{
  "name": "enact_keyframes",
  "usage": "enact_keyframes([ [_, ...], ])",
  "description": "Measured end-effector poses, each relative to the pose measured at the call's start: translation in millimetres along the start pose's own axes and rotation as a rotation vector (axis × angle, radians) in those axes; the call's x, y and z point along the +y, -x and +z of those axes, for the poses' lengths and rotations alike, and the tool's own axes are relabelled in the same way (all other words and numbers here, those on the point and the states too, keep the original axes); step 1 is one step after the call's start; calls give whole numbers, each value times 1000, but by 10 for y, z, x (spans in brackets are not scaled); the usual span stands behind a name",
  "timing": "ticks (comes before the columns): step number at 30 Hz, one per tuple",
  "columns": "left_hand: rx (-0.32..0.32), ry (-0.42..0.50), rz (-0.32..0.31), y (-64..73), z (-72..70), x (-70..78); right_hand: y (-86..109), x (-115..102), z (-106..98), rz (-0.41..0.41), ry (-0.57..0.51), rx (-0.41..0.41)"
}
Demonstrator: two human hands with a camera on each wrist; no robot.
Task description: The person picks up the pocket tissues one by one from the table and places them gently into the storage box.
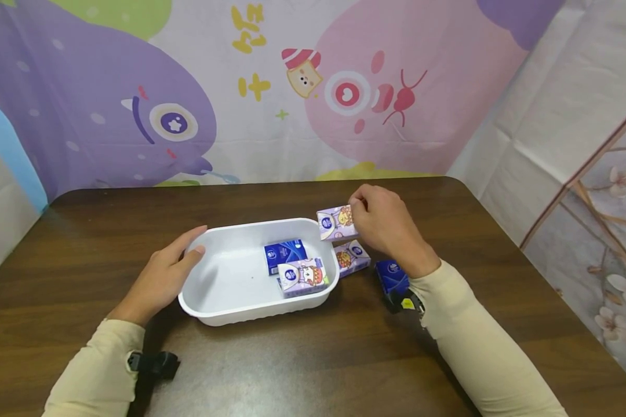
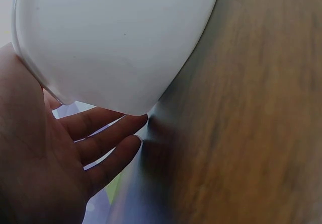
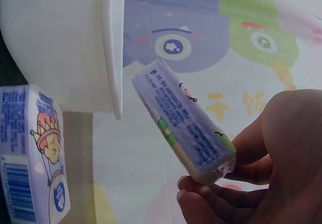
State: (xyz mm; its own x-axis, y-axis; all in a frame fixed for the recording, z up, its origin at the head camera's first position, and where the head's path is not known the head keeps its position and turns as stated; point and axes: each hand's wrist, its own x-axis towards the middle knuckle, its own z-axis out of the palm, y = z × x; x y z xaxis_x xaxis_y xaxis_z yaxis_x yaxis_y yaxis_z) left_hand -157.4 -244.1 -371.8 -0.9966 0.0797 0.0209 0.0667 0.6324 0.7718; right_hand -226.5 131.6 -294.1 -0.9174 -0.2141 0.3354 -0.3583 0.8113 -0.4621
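Observation:
My right hand (image 1: 383,220) pinches one end of a lilac cartoon-printed tissue pack (image 3: 186,123), holding it raised by the right end of a white plastic tray (image 1: 224,317). At the tray's left end my left hand (image 1: 162,281) holds the rim, thumb over the edge and fingers against the outer wall (image 2: 115,138). Inside the tray lie a dark blue tissue pack (image 1: 284,255) and a lilac tissue pack (image 1: 302,278) that partly overlaps it. Another lilac tissue pack (image 1: 352,258) rests on the table just outside the tray's right end, below the held one.
A blue tissue pack (image 1: 391,277) lies on the brown wooden table (image 1: 292,370), partly hidden by my right wrist. Behind the table hangs a cartoon-printed cloth (image 1: 261,133). A pale flowered cloth (image 1: 605,231) hangs along the right side.

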Motion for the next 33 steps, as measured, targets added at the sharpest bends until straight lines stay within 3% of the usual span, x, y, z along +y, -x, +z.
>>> enact_keyframes([
  [33,1,1,4,2,-1,-2,88,-107,188,-67,-84,-87],
])
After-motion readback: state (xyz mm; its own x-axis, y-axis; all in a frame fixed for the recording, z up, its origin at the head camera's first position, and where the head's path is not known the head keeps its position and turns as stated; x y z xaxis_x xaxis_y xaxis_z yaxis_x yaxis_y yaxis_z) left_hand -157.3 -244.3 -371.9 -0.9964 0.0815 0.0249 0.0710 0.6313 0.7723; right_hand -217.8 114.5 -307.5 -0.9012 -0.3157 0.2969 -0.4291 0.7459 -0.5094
